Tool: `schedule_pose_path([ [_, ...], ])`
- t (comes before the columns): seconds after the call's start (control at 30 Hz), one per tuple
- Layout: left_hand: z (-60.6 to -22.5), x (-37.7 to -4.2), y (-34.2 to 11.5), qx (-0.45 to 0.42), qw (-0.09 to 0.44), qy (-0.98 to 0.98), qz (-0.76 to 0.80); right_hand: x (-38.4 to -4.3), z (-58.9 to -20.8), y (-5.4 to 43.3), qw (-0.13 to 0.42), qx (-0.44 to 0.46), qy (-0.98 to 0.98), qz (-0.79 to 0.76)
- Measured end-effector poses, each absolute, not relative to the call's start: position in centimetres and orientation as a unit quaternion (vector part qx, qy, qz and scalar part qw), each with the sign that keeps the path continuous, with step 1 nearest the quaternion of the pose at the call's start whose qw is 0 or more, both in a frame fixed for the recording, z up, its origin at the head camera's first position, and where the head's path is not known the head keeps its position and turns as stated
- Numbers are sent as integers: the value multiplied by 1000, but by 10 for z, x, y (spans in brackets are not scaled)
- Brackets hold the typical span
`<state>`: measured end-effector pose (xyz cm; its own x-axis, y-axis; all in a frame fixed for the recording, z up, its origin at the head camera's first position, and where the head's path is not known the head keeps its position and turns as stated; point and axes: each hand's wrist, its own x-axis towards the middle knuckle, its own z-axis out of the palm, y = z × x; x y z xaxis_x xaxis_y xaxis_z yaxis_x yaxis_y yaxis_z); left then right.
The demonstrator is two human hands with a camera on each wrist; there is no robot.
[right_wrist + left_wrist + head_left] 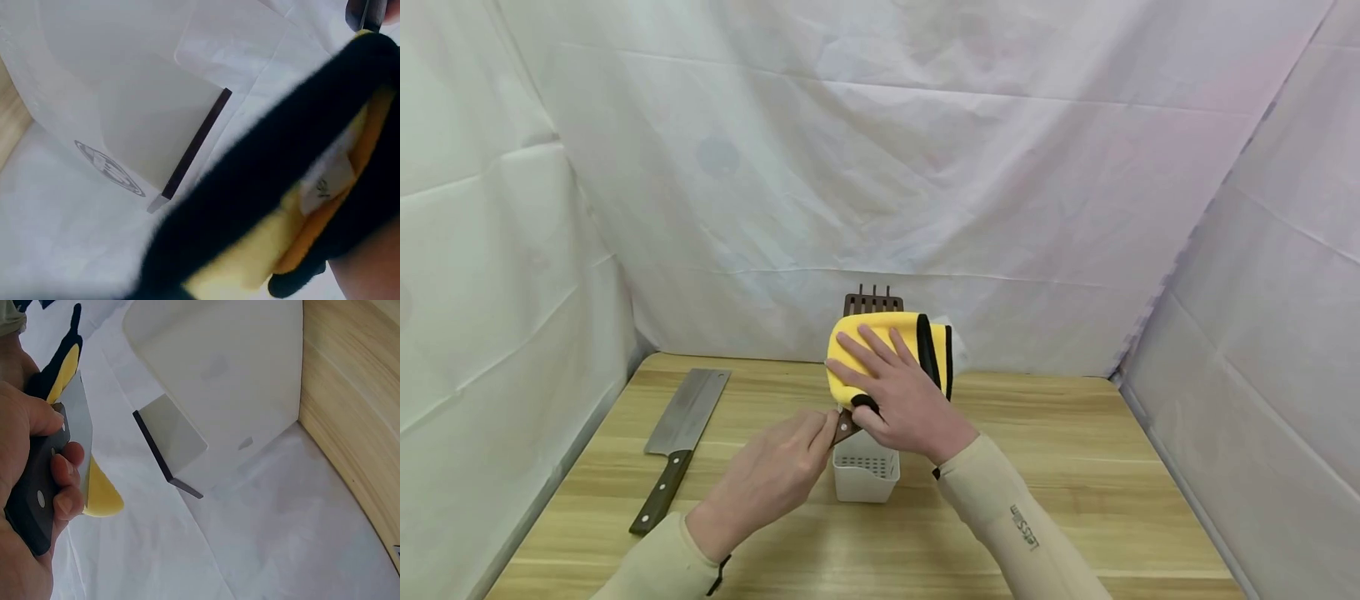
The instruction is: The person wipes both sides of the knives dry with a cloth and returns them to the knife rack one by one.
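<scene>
Head, knife: the knife (845,427) is jutting from the left hand (771,467), its long axis slanting up and rightward from those fingers toward the cloth (880,324).
Head, left fingers: curling round the handle, clamping it; this hand is the nearer to the grip end.
Head, right fingers: spreading apart, nearly straight, resting on the cloth; the right hand (910,396) is the nearer to the blade end.
Head, hidden: cloth and right hand are covering nearly all the blade and part of the holder (865,489); the cleaver (679,452) is lying well apart at left.
Left wrist, blade: the blade (81,425) is extending beyond the fingers, the cloth showing behind it; touching or not, cannot tell.
Left wrist, cut off: the left frame edge is clipping the hand.
Right wrist, cloth: folding over a white tag (322,187), its black edging blurring.
Right wrist, hidden: right fingers are not showing; a dark piece, probably the handle, is cutting off at top right.
</scene>
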<state>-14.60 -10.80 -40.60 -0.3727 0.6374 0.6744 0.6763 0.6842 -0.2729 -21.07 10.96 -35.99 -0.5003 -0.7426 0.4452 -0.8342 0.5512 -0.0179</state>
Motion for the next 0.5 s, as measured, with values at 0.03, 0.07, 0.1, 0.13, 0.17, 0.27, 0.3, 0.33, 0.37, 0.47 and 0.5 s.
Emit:
schedule_pose_path([
  [0.03,-406,-146,-107,-399,395,-827,-26,-211,-360,109,197,459,-859,114],
  [0.07,-406,-146,-107,-400,395,-827,-26,-211,-359,109,197,458,-860,112],
  [0.1,-406,-146,-106,-401,394,-827,-26,-211,-360,109,196,456,-861,110],
  [0.13,-406,-146,-106,-401,394,-827,-27,-211,-360,109,194,454,-863,109],
  [0.17,-406,-146,-106,-401,394,-826,-29,-211,-361,109,193,452,-864,108],
  [0.27,-407,-146,-105,-400,393,-827,-32,-209,-364,112,188,444,-870,107],
  [0.3,-407,-146,-105,-399,393,-828,-32,-208,-365,113,187,440,-871,109],
  [0.33,-407,-146,-105,-398,392,-829,-32,-207,-366,113,188,437,-873,110],
  [0.37,-406,-146,-105,-397,393,-829,-32,-207,-367,114,189,433,-874,111],
  [0.47,-407,-146,-105,-396,394,-829,-32,-207,-371,118,199,423,-877,112],
  [0.5,-407,-146,-105,-396,396,-828,-31,-207,-372,119,205,420,-877,112],
])
